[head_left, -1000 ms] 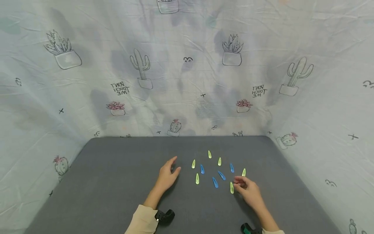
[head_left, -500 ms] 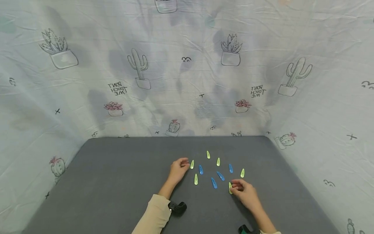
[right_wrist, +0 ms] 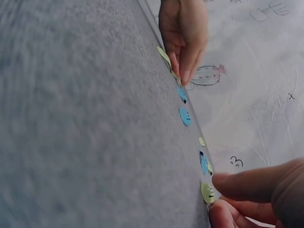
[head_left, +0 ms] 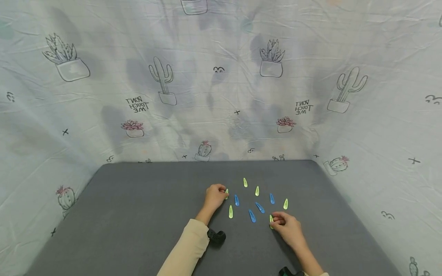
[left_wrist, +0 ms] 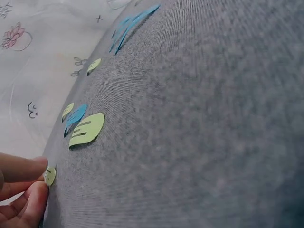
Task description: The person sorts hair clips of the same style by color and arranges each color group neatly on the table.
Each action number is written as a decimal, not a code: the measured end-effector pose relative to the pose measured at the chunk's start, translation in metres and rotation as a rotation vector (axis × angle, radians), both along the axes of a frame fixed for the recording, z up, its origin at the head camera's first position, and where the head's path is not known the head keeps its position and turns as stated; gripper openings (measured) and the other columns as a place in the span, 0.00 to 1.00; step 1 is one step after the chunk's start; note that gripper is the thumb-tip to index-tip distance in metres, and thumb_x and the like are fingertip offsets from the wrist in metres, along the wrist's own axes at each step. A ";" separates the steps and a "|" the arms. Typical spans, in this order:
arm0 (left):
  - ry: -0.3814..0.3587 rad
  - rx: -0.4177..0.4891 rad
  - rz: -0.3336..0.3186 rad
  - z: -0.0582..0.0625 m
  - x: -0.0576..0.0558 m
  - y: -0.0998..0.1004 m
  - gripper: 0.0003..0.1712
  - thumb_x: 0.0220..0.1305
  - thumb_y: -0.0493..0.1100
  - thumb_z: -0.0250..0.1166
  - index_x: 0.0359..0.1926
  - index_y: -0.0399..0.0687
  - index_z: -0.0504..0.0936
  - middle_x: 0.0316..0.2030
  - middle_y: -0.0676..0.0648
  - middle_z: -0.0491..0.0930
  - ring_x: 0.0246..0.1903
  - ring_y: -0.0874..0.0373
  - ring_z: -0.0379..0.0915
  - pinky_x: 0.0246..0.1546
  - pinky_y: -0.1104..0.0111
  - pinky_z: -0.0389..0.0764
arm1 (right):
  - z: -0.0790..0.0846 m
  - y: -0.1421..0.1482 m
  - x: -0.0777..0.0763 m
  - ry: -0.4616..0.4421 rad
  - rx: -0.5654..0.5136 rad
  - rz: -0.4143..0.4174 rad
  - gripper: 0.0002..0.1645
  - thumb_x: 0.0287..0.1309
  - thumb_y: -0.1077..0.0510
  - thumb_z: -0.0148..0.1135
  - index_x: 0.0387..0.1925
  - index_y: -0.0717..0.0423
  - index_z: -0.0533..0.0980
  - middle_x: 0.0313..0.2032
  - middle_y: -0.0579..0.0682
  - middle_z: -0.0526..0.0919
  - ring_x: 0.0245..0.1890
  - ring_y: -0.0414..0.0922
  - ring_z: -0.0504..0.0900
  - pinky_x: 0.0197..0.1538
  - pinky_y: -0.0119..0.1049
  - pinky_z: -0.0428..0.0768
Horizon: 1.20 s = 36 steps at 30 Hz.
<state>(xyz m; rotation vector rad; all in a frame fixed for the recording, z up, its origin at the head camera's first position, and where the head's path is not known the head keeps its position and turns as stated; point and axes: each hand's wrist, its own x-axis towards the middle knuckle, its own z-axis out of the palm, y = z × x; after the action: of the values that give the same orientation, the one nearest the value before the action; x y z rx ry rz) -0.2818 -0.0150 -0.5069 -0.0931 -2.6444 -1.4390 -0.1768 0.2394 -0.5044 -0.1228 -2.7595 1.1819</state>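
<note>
In the head view, my left hand [head_left: 215, 198] pinches the leftmost yellow-green snap hair clip [head_left: 226, 193] by its left side. The left wrist view has that clip [left_wrist: 50, 176] between thumb and fingertips at the lower left edge. My right hand [head_left: 289, 230] pinches another yellow-green hair clip [head_left: 271, 219] nearer the front; its fingertips hide part of it. In the right wrist view this clip [right_wrist: 207, 193] shows between the thumb and fingers. Between the hands lie several blue hair clips [head_left: 252, 216]. More yellow-green clips [head_left: 230, 211] lie around them.
All the clips lie spread over the right half of a dark grey table [head_left: 138, 214]. A pale cloth [head_left: 193, 126] printed with cacti hangs behind and beside the table. Black camera straps [head_left: 216, 237] sit on the wrists.
My left hand has moved right to the leftmost yellow-green clip and taken hold of it. My right hand's fingertips have closed on the front yellow-green clip. The head view has shifted slightly.
</note>
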 end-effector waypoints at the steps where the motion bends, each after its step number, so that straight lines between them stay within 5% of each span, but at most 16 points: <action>1: -0.004 -0.016 0.009 0.001 -0.001 0.001 0.11 0.51 0.35 0.71 0.37 0.36 0.84 0.30 0.44 0.82 0.30 0.53 0.79 0.32 0.63 0.78 | 0.000 -0.001 0.000 0.001 0.007 -0.004 0.16 0.46 0.61 0.72 0.40 0.60 0.83 0.29 0.45 0.84 0.28 0.34 0.79 0.34 0.28 0.75; 11: 0.007 -0.111 0.061 0.009 -0.004 0.002 0.10 0.46 0.33 0.74 0.32 0.37 0.85 0.24 0.47 0.80 0.26 0.56 0.75 0.33 0.61 0.78 | 0.005 -0.008 -0.004 0.000 0.064 -0.024 0.16 0.43 0.64 0.72 0.39 0.64 0.83 0.26 0.46 0.83 0.27 0.37 0.78 0.32 0.31 0.73; 26: -0.046 -0.007 0.076 0.007 -0.004 -0.004 0.08 0.48 0.32 0.72 0.33 0.37 0.86 0.26 0.44 0.83 0.29 0.51 0.79 0.33 0.62 0.78 | 0.005 -0.004 -0.002 -0.035 0.033 -0.021 0.15 0.44 0.64 0.71 0.39 0.63 0.84 0.27 0.47 0.85 0.29 0.40 0.82 0.35 0.32 0.75; 31: -0.082 0.102 0.041 0.004 -0.004 -0.008 0.09 0.49 0.31 0.71 0.35 0.35 0.86 0.27 0.43 0.83 0.25 0.56 0.77 0.28 0.66 0.77 | 0.004 -0.003 -0.002 -0.050 0.008 -0.031 0.15 0.45 0.64 0.70 0.39 0.60 0.84 0.27 0.44 0.83 0.27 0.35 0.79 0.33 0.30 0.73; 36: -0.170 0.310 0.005 0.001 -0.003 -0.015 0.11 0.53 0.30 0.67 0.40 0.33 0.84 0.31 0.41 0.81 0.28 0.57 0.77 0.30 0.67 0.78 | 0.002 -0.001 -0.001 -0.049 -0.067 -0.035 0.15 0.44 0.67 0.69 0.39 0.62 0.84 0.27 0.46 0.83 0.26 0.34 0.77 0.31 0.27 0.72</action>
<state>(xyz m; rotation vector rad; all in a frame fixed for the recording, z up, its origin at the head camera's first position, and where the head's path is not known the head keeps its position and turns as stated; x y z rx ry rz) -0.2853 -0.0300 -0.5064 0.0706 -2.5036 -1.9114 -0.1781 0.2388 -0.5020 -0.2088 -2.7479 1.2797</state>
